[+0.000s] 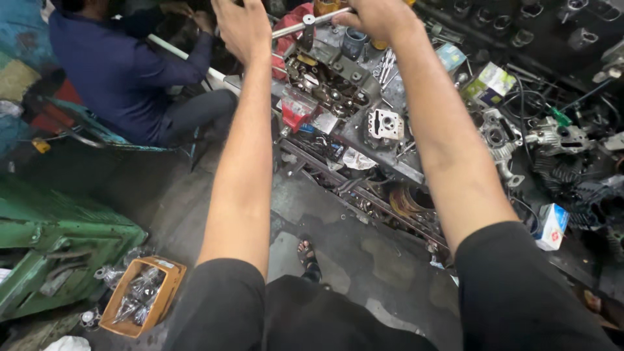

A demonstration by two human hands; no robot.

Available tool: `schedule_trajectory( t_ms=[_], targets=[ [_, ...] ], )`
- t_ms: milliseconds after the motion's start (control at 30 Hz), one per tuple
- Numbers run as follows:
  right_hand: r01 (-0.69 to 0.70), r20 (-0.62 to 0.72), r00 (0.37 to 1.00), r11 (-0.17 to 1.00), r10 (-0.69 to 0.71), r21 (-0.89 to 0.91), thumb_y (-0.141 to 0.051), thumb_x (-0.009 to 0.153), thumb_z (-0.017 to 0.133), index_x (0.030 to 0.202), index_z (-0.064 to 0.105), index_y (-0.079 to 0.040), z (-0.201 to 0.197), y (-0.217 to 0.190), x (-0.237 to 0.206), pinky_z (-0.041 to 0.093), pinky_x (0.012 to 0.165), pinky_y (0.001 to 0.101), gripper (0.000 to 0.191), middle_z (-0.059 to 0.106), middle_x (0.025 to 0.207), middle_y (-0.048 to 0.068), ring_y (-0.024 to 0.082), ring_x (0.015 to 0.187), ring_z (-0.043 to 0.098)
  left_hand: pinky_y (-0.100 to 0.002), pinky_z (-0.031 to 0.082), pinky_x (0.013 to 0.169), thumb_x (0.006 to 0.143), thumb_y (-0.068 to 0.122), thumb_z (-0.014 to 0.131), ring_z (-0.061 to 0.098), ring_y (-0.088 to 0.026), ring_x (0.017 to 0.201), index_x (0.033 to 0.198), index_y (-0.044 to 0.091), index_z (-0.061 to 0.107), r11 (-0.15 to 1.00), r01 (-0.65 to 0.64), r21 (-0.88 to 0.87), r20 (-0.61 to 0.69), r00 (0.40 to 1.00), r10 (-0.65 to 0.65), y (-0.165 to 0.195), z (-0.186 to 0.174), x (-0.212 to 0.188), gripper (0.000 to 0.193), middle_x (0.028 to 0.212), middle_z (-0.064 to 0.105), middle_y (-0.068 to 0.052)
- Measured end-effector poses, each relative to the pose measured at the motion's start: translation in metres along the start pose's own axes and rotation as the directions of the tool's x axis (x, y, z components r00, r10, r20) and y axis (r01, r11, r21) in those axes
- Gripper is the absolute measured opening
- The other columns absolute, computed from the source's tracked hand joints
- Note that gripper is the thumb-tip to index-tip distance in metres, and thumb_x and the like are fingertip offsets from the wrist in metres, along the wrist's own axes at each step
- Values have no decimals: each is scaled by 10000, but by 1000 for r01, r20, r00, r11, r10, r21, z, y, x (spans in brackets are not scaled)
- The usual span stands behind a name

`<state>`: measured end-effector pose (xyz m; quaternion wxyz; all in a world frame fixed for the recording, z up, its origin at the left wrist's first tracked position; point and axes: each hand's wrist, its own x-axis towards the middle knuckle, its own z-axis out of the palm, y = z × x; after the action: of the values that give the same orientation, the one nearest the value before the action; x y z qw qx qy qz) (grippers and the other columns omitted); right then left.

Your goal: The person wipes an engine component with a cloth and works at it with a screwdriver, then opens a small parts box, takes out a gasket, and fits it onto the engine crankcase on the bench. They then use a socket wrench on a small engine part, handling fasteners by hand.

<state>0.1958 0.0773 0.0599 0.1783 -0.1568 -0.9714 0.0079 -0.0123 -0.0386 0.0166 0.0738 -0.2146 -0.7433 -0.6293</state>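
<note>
Both hands grip a long steel bar handle [312,21] at the top centre of the frame: the right hand [377,16] closed around one end, the left hand [242,26] wrapped on the other. Its socket sits on the engine head [328,81], so bolt work seems mid-way. Loose parts crowd the bench [390,162]; a seated person [123,71] works at upper left.

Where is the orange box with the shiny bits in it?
The orange box sits on the floor at the bottom left of the head view, right beside the green machine and just left of the person's left arm.
</note>
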Motion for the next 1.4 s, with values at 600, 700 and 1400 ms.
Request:
schedule_trajectory(
  t_ms=[600,700,1400],
  targets=[
    [-344,0,935,910,353,-231,-670,1047,558,1000,731,30,-9,-60,-1,519,789,574,722,703,941,288,486,899,664,-443,512,1026,960,537,602,636,-346,1275,1410,151,523,986,-82,-145,-1,997,83,16,-18,26,598,1388,658,-135],
    [-374,-33,926,900,376,-225,-667,1042,562,977,738,15,-6,-68,-1,525,785,570,707,707,924,280,476,886,670,-434,524,1040,978,525,593,646,-332,1292,1424,176,532,975,-104,-198,32,993,113,14,-20,31,569,1407,661,-129],
    [-654,-80,741,690,667,-311,-766,961,615,934,710,17,7,-122,32,507,853,560,789,691,869,286,484,890,652,-437,526,1022,943,333,614,663,-340,1242,1416,141,508,925,-91,-368,302,929,211,1,-27,81,522,1358,680,-152]
  ],
)
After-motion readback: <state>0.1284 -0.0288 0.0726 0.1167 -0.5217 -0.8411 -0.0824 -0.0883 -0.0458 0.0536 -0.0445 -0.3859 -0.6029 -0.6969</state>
